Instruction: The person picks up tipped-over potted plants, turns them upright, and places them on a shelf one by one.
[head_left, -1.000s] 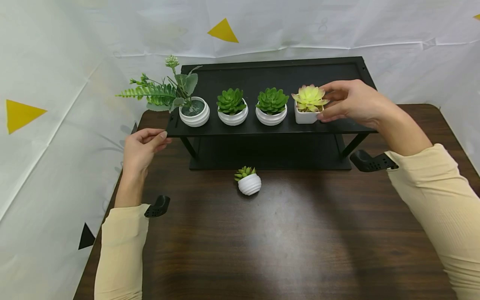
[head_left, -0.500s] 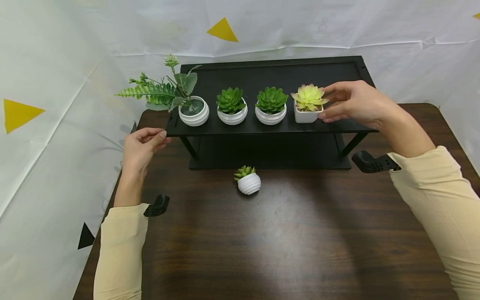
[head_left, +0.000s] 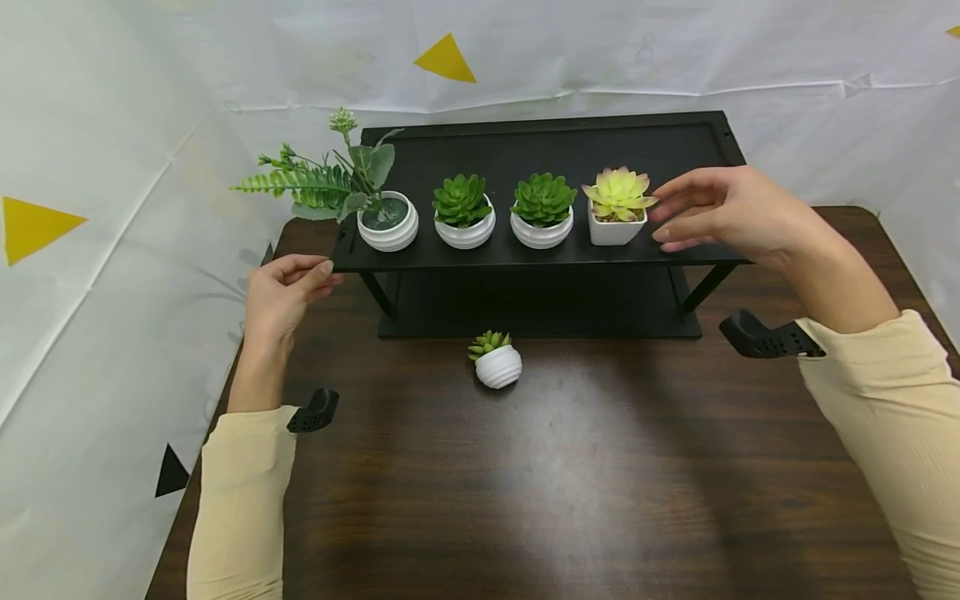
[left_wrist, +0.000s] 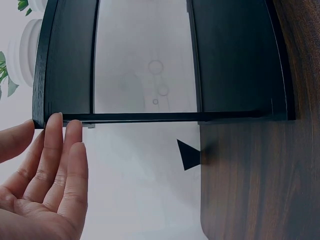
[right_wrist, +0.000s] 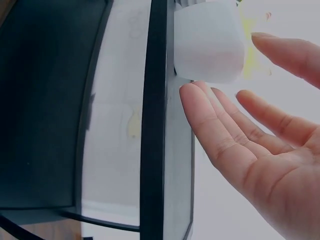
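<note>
My left hand (head_left: 281,292) pinches the front left corner of a black two-tier shelf (head_left: 525,142), its thumb (left_wrist: 15,140) above the top board and its fingers under and beside it. My right hand (head_left: 720,208) is just right of a yellow-green succulent (head_left: 618,196) in a square white pot (head_left: 613,234), fingers spread slightly apart from it. In the right wrist view, a gap shows between the fingertips (right_wrist: 192,95) and the square pot (right_wrist: 210,45). Left of it on the top board stand two green succulents (head_left: 543,200) in round white pots and a leafy potted plant (head_left: 386,225).
A small succulent in a white ribbed pot (head_left: 498,367) leans on the brown wooden table (head_left: 570,483) in front of the shelf. White sheeting (head_left: 525,50) with yellow and black triangles surrounds the table at the back and sides.
My right hand has let go of the square white pot and drawn back to the right. The left hand and the plants have stayed in place.
</note>
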